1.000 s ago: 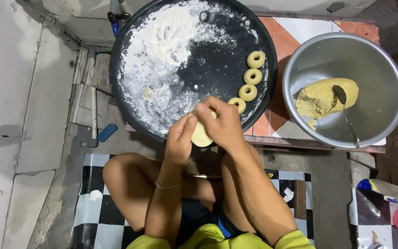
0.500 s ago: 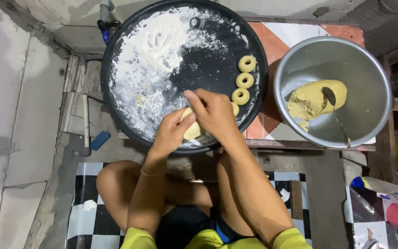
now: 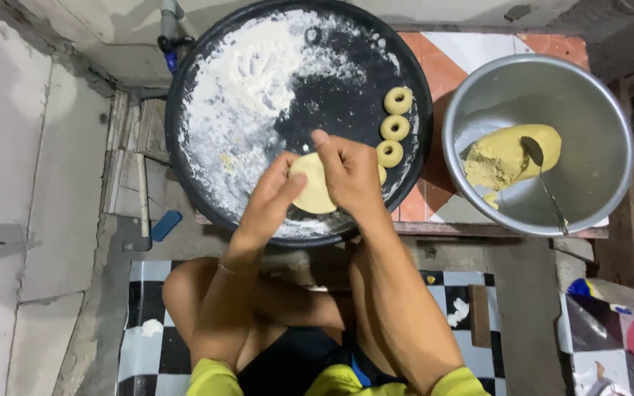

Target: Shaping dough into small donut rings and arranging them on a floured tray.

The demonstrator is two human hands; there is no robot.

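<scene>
Centrally, both hands' fingers, left hand (image 3: 269, 202) and right hand (image 3: 350, 176), grip a dough disc (image 3: 313, 187) over the floured black tray (image 3: 207, 88); dough rings (image 3: 395, 127) crowd right, a steel bowl (image 3: 596, 103) beyond

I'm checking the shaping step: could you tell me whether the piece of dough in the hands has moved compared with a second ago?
Yes. The dough piece was at the black tray's near rim; now it lies further in, over the tray.

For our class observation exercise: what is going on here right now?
A seated person holds a flat pale dough disc between the left hand and right hand, over a round black floured tray. Three ring-shaped dough pieces lie on it. Beside it, a metal bowl holds a yellow dough lump and a spoon.
</scene>
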